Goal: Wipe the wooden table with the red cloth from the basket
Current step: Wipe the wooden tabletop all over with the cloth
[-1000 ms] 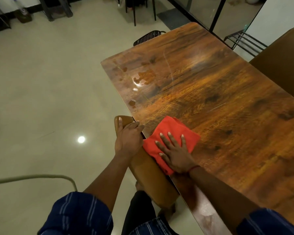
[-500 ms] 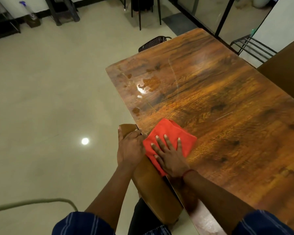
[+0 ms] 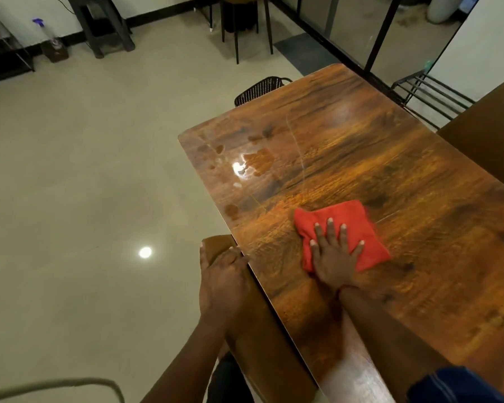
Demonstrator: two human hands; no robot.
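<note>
We note the red cloth (image 3: 342, 228) lies flat on the wooden desk (image 3: 361, 158), near the front-left edge, folded to a rough square. Right hand (image 3: 333, 257) rests palm-down on its near half, fingers (image 3: 329, 228) spread wide & pressing, not pinching. Left hand (image 3: 221, 280) is off the desk, fingers curled over the top of a brown chair back (image 3: 216, 245) beside the desk edge; appears to brace only.

Handling, our judgement: cloth looks soft, light, limp, prob. microfibre; it will bunch or unfold if pushed by one corner. Best control is a flat palm centred on it w/ fingers splayed, as seen. The glossy desk top should let it slide easily, so downward pressure is needed.

Wet patches (image 3: 256, 161) & smaller drops (image 3: 232, 210) show toward the far-left corner, well apart from the cloth; not yet wiped. Wiping is under way; that area remains. No basket in view.
</note>
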